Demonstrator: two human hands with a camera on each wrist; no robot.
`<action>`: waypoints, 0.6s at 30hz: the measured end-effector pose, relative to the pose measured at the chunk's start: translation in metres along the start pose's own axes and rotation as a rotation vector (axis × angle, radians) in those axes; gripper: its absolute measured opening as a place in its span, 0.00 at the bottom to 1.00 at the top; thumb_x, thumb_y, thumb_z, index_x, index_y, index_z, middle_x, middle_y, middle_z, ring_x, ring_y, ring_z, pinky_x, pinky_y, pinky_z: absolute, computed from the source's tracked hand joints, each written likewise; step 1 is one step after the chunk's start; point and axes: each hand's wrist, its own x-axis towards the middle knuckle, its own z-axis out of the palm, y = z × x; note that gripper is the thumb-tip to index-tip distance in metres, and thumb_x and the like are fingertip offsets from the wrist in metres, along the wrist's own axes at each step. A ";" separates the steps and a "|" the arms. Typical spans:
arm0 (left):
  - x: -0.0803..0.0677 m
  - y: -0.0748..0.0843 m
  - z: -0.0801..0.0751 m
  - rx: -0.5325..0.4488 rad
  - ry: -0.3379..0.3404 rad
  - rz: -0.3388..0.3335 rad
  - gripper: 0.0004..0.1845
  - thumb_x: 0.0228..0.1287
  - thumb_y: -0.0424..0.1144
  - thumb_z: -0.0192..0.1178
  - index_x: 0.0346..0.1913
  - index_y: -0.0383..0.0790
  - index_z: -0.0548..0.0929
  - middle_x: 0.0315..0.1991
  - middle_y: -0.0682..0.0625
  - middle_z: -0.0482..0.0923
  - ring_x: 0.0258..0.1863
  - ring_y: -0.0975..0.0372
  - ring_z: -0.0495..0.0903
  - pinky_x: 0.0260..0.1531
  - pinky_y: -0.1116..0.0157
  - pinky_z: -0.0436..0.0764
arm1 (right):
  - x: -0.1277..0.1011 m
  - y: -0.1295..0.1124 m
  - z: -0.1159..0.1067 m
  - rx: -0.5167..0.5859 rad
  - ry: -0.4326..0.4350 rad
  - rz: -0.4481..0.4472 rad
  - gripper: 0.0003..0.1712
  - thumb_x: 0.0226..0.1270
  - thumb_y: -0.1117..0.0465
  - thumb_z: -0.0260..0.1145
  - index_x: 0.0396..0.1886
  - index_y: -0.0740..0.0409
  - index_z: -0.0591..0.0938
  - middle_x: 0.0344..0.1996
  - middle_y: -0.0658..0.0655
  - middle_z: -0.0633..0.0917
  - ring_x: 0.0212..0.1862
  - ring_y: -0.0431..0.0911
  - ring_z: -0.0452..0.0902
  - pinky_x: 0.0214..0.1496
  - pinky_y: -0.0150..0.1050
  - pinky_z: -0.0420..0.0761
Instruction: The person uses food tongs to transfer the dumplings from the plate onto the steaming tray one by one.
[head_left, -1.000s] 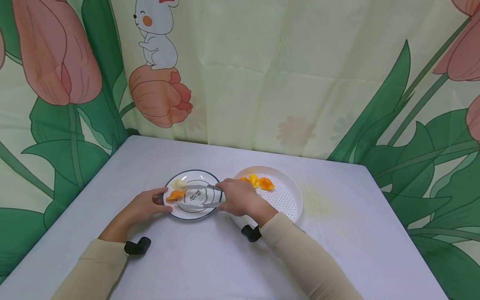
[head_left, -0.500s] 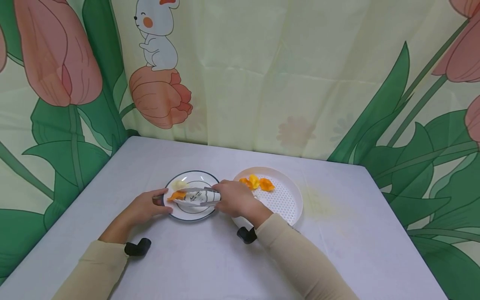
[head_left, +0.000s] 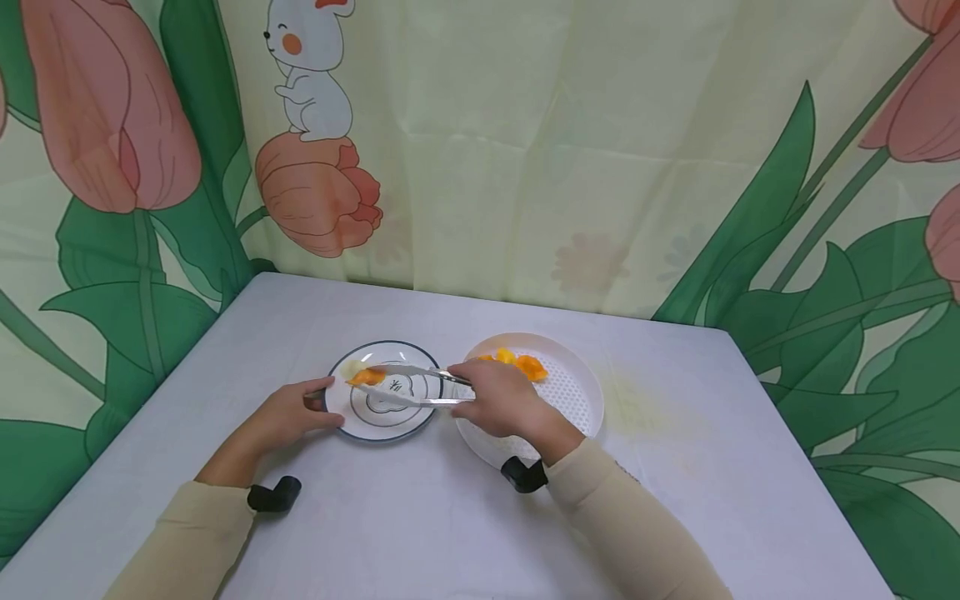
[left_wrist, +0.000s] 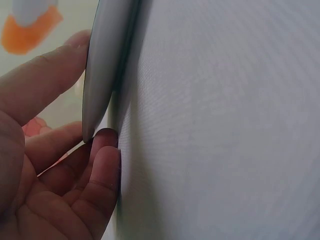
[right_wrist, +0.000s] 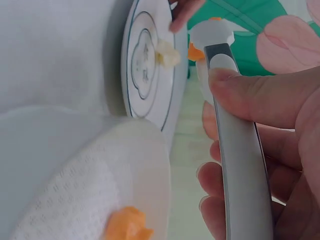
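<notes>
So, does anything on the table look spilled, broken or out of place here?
Nothing stands out. The right hand grips tongs that pinch an orange piece over the blue-rimmed plate, which the left hand steadies. The other orange pieces lie inside the white tray.

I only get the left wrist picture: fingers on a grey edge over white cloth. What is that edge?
Observer: It is the rim of a small white plate with a dark border. The left hand holds it at its left side.
Operator: Anything on it?
Observer: A pale yellow piece at the far left, and an orange piece between the tips of metal tongs.
Operator: Who holds those?
Observer: The right hand, reaching over from a white perforated tray that holds more orange pieces.
</notes>
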 end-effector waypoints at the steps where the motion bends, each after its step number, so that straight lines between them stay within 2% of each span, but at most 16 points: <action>1: 0.000 0.000 0.000 0.001 0.000 0.000 0.51 0.39 0.59 0.68 0.66 0.41 0.59 0.50 0.37 0.69 0.46 0.49 0.66 0.43 0.52 0.73 | -0.003 0.003 -0.002 0.003 0.018 -0.009 0.26 0.54 0.50 0.66 0.54 0.45 0.75 0.42 0.45 0.78 0.38 0.39 0.70 0.39 0.35 0.72; 5: 0.000 0.001 0.000 0.005 0.002 0.001 0.50 0.40 0.58 0.67 0.66 0.41 0.59 0.51 0.36 0.68 0.47 0.49 0.65 0.44 0.51 0.72 | -0.014 0.015 -0.010 -0.027 0.103 -0.039 0.20 0.51 0.50 0.66 0.47 0.40 0.77 0.36 0.39 0.77 0.34 0.37 0.70 0.35 0.34 0.71; 7: -0.001 0.001 0.000 0.005 0.004 0.002 0.50 0.41 0.58 0.67 0.66 0.41 0.59 0.51 0.36 0.68 0.46 0.49 0.65 0.44 0.52 0.72 | -0.020 0.021 -0.014 -0.041 0.136 -0.036 0.21 0.49 0.50 0.66 0.47 0.41 0.77 0.36 0.39 0.77 0.34 0.37 0.71 0.35 0.35 0.70; 14: -0.001 0.000 -0.001 0.006 0.000 0.000 0.50 0.40 0.58 0.67 0.67 0.41 0.59 0.51 0.36 0.68 0.46 0.49 0.66 0.43 0.53 0.72 | -0.042 0.042 -0.024 -0.027 0.145 0.072 0.29 0.50 0.49 0.67 0.54 0.48 0.75 0.47 0.45 0.77 0.45 0.41 0.72 0.43 0.41 0.71; 18: -0.001 0.000 0.000 -0.003 0.005 0.001 0.50 0.40 0.58 0.68 0.67 0.41 0.59 0.51 0.36 0.68 0.45 0.48 0.66 0.42 0.53 0.72 | -0.052 0.052 -0.027 -0.014 0.145 0.119 0.31 0.50 0.49 0.68 0.56 0.49 0.75 0.49 0.47 0.77 0.47 0.44 0.72 0.45 0.44 0.71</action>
